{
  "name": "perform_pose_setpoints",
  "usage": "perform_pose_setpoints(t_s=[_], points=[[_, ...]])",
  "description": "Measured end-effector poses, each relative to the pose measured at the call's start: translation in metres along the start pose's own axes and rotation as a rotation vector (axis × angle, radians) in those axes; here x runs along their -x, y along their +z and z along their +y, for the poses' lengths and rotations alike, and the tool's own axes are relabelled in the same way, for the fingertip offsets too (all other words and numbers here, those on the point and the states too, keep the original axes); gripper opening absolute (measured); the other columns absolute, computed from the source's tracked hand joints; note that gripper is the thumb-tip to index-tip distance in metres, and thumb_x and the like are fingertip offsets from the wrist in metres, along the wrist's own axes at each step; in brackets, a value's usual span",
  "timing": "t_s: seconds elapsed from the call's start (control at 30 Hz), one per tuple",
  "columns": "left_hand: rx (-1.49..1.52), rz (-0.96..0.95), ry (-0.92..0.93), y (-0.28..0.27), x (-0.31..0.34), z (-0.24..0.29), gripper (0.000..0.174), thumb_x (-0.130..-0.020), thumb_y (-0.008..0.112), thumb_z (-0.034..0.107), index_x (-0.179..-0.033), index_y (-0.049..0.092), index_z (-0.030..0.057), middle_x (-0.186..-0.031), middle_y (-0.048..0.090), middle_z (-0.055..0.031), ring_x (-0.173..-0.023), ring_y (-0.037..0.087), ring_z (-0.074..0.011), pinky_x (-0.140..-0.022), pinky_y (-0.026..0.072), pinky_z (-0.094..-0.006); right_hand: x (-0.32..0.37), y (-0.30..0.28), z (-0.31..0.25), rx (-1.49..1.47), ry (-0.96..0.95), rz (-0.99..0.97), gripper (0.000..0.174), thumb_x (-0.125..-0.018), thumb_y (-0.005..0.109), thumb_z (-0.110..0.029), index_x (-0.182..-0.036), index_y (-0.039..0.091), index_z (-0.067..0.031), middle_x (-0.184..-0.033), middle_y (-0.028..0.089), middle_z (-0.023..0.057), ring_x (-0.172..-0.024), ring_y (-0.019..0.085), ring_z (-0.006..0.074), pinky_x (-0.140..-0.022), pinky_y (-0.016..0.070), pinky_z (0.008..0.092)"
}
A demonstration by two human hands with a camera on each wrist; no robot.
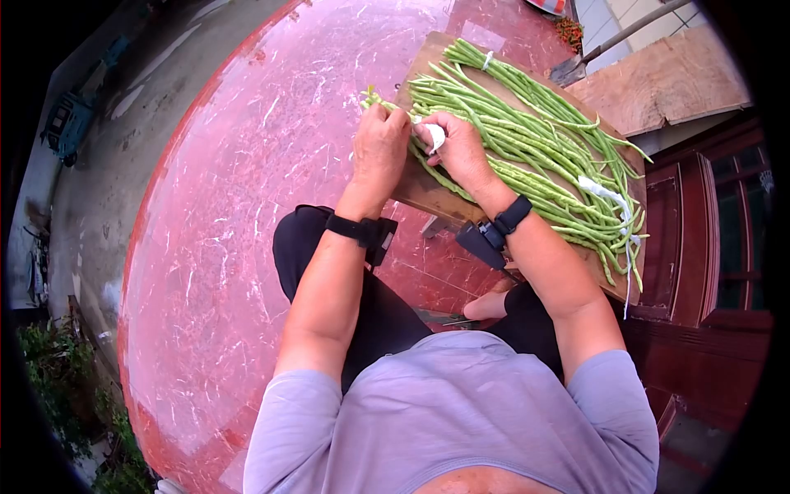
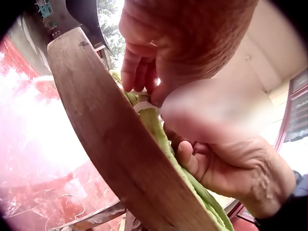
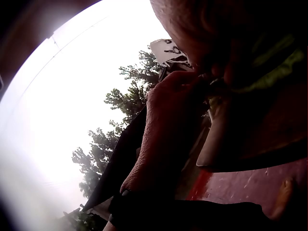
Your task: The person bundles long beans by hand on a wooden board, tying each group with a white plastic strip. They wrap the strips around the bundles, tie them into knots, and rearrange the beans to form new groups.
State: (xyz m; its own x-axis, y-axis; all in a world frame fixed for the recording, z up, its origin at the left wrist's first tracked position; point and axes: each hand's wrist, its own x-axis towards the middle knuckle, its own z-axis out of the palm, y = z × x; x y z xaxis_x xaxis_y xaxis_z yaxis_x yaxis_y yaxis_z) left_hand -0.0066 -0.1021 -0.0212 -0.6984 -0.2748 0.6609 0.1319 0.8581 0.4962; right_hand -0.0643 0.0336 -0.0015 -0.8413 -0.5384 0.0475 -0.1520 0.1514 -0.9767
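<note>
A bundle of long green beans (image 1: 462, 191) lies along the near edge of a wooden board (image 1: 421, 194). A white strip (image 2: 148, 106) passes around the bundle near its end. My left hand (image 1: 380, 146) is at that end, fingers curled and pinching the strip close against the beans. In my right hand (image 1: 462, 152), white strip material (image 1: 434, 138) is gripped between thumb and fingers, just right of the left hand. From the left wrist view, the left hand (image 2: 178, 43) is above the band and the right hand (image 2: 236, 168) beside the beans.
More long beans (image 1: 527, 152) cover the board, one bunch tied with a white band (image 1: 488, 60). Another white strip (image 1: 605, 191) trails over the board's right edge. A shovel (image 1: 568, 71) and plywood sheet (image 1: 658, 82) are behind; a dark red door (image 1: 699, 222) stands right.
</note>
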Motion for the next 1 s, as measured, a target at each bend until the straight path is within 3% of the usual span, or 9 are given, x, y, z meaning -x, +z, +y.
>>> perform_pose_setpoints(t_s=[0.2,0.43,0.53,0.63,0.73,0.83,0.93,1.0], points=[[-0.236,-0.063,0.038,-0.022,0.011,0.030,0.011,-0.077,0.067,0.009,-0.088,0.068,0.0071,-0.096,0.056,-0.0096,-0.095,0.050,-0.0295,-0.083,0.0447,-0.0391,-0.002,-0.001,0.001,-0.118,0.035,-0.049,0.013,-0.092,0.066,-0.019,-0.091,0.065,-0.0068,-0.076,0.062,-0.0029,-0.060,0.054,0.0027,-0.048,0.0460,0.0189],[-0.206,-0.025,0.090,-0.009,0.016,0.020,0.009,-0.080,0.066,0.008,-0.089,0.067,0.0067,-0.095,0.057,-0.0086,-0.093,0.052,-0.0292,-0.080,0.0462,-0.0380,-0.004,-0.004,-0.002,-0.131,0.086,-0.057,0.013,-0.094,0.065,-0.022,-0.096,0.065,-0.0095,-0.076,0.059,-0.0050,-0.062,0.055,0.0033,-0.050,0.0493,0.0184],[0.021,0.028,-0.061,-0.002,0.016,0.021,0.010,-0.082,0.065,0.006,-0.091,0.065,0.0044,-0.095,0.057,-0.0095,-0.091,0.053,-0.0308,-0.078,0.0474,-0.0394,-0.003,-0.004,-0.004,-0.127,0.107,-0.028,0.014,-0.094,0.064,-0.022,-0.097,0.065,-0.0089,-0.077,0.059,-0.0040,-0.062,0.055,0.0039,-0.049,0.0497,0.0191],[0.228,0.007,-0.095,-0.001,0.015,0.009,0.011,-0.083,0.065,0.005,-0.094,0.064,0.0029,-0.095,0.059,-0.0121,-0.091,0.056,-0.0316,-0.077,0.0485,-0.0397,-0.002,-0.005,-0.007,-0.153,0.095,-0.012,0.014,-0.094,0.063,-0.020,-0.097,0.065,-0.0067,-0.076,0.059,-0.0018,-0.058,0.055,0.0047,-0.048,0.0499,0.0207],[0.200,-0.037,-0.049,-0.006,0.012,0.008,0.012,-0.083,0.066,0.006,-0.094,0.063,0.0030,-0.092,0.062,-0.0151,-0.087,0.061,-0.0322,-0.075,0.0496,-0.0398,-0.005,-0.006,-0.006,-0.136,0.137,-0.023,0.016,-0.096,0.061,-0.022,-0.101,0.063,-0.0068,-0.084,0.062,-0.0009,-0.061,0.055,0.0043,-0.050,0.0498,0.0196],[0.265,-0.065,-0.222,-0.006,0.010,0.014,0.012,-0.084,0.066,0.009,-0.095,0.064,0.0044,-0.089,0.065,-0.0150,-0.084,0.063,-0.0334,-0.071,0.0501,-0.0406,-0.005,-0.006,-0.010,-0.207,0.128,-0.025,0.016,-0.095,0.062,-0.018,-0.101,0.063,-0.0040,-0.079,0.063,0.0011,-0.059,0.057,0.0062,-0.049,0.0506,0.0213],[0.159,-0.108,-0.135,-0.009,0.008,0.009,0.013,-0.085,0.065,0.012,-0.096,0.064,0.0043,-0.085,0.066,-0.0144,-0.079,0.065,-0.0338,-0.068,0.0508,-0.0408,-0.005,-0.008,-0.011,-0.273,0.164,-0.016,0.015,-0.094,0.062,-0.017,-0.101,0.063,-0.0046,-0.082,0.064,0.0021,-0.060,0.058,0.0066,-0.049,0.0510,0.0214],[0.138,-0.171,-0.198,-0.010,0.006,0.010,0.014,-0.086,0.065,0.013,-0.096,0.064,0.0035,-0.083,0.066,-0.0148,-0.076,0.065,-0.0313,-0.067,0.0511,-0.0391,-0.002,-0.007,-0.016,-0.304,0.150,0.013,0.014,-0.093,0.064,-0.016,-0.101,0.063,-0.0041,-0.083,0.064,0.0023,-0.061,0.058,0.0070,-0.050,0.0516,0.0216]])
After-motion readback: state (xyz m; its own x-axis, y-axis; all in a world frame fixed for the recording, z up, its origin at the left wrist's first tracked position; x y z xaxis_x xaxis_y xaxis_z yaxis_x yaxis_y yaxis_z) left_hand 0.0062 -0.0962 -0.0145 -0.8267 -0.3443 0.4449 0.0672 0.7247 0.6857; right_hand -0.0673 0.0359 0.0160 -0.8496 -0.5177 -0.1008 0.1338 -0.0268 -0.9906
